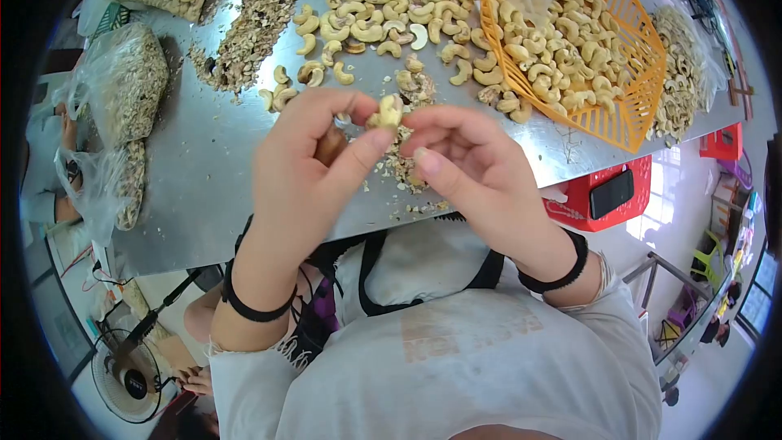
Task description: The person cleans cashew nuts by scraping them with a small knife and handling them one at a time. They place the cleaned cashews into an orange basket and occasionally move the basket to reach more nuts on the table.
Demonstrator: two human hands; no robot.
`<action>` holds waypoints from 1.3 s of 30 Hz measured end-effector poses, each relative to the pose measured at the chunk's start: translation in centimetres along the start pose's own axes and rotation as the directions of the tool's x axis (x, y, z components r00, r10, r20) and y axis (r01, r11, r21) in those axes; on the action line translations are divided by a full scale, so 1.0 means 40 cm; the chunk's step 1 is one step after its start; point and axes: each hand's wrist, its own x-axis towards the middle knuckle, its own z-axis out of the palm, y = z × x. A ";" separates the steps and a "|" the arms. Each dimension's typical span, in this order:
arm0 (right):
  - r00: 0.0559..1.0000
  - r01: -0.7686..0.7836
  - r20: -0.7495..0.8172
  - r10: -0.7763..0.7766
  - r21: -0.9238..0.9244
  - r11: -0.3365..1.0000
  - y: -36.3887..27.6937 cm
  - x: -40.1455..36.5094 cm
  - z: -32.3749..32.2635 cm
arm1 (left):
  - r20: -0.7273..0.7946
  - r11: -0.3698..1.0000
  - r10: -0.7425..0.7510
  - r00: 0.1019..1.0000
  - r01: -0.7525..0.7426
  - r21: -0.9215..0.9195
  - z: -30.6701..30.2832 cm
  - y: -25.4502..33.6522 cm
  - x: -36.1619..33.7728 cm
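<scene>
A cashew (388, 112) is pinched between the thumb and index finger of my left hand (301, 143), above the metal table. Beside it is my right hand (487, 167), its fingers loosely curled and its thumb apart from them, with the index fingertip close to the cashew. Below and between both hands lies a small pile of husk flakes (401, 169) near the table's front edge. Loose whole cashews (366, 24) are spread beyond my hands, a few of them close to my left knuckles.
An orange plastic basket (639, 126) of cashews stands at the right. Husk debris (252, 28) lies at the back left, beside filled plastic bags (134, 85). A phone (611, 194) rests on a red stool (574, 213) below the table edge. A fan (126, 375) stands lower left.
</scene>
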 end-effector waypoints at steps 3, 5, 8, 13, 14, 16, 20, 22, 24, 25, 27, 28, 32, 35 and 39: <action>0.994 -0.098 -0.031 0.104 0.156 0.983 -0.005 0.007 0.011 | 0.027 0.962 0.218 0.975 -0.220 0.159 0.022 0.011 -0.007; 0.989 -0.127 -0.040 0.140 0.225 0.966 -0.005 0.008 0.007 | 0.027 0.974 0.184 0.983 -0.186 0.126 0.031 0.016 -0.011; 0.991 -0.124 -0.016 0.133 0.275 0.954 -0.002 0.010 -0.004 | 0.054 0.985 0.140 0.989 -0.145 0.097 0.032 0.019 -0.010; 0.989 -0.122 -0.046 0.139 0.267 0.956 -0.008 0.013 -0.012 | 0.078 0.969 0.186 0.979 -0.196 0.149 0.030 0.023 -0.011; 0.989 -0.123 -0.049 0.141 0.267 0.956 -0.005 0.014 -0.015 | 0.105 0.976 0.175 0.979 -0.186 0.112 0.031 0.023 -0.015; 0.995 -0.084 -0.030 0.098 0.311 0.947 0.001 0.015 -0.020 | 0.130 0.982 0.165 0.978 -0.175 0.075 0.031 0.024 -0.022; 0.993 -0.115 0.020 0.114 0.317 0.942 -0.009 0.011 -0.033 | 0.161 0.978 0.193 0.968 -0.177 -0.108 0.038 0.028 -0.037; 0.994 -0.106 0.032 0.101 0.361 0.927 -0.018 0.007 -0.031 | 0.145 0.963 0.217 0.965 -0.187 -0.194 0.039 0.029 -0.037; 0.995 -0.098 0.042 0.089 0.377 0.921 -0.018 0.005 -0.035 | 0.253 0.961 0.255 0.933 -0.216 -0.173 0.028 0.036 -0.031; 0.996 -0.090 0.053 0.075 0.395 0.914 -0.018 0.005 -0.036 | 0.253 0.961 0.255 0.933 -0.216 -0.174 0.026 0.039 -0.031; 0.996 -0.087 0.059 0.068 0.429 0.899 -0.024 0.004 -0.035 | 0.273 0.955 0.294 0.916 -0.293 -0.044 0.022 0.046 -0.031; 0.996 -0.083 0.065 0.060 0.463 0.882 -0.026 0.003 -0.035 | 0.273 0.955 0.294 0.916 -0.293 -0.044 0.019 0.052 -0.032; 0.996 -0.088 0.066 0.064 0.465 0.881 -0.025 0.001 -0.035 | 0.294 0.955 0.283 0.913 -0.297 0.003 0.020 0.050 -0.030; 0.997 -0.074 0.049 0.059 0.424 0.902 -0.025 -0.002 -0.033 | 0.253 0.930 0.338 0.907 -0.362 0.055 0.029 0.041 -0.029; 0.999 -0.052 0.009 0.053 0.388 0.920 -0.021 -0.005 -0.030 | 0.219 0.918 0.324 0.920 -0.362 0.161 0.036 0.046 -0.034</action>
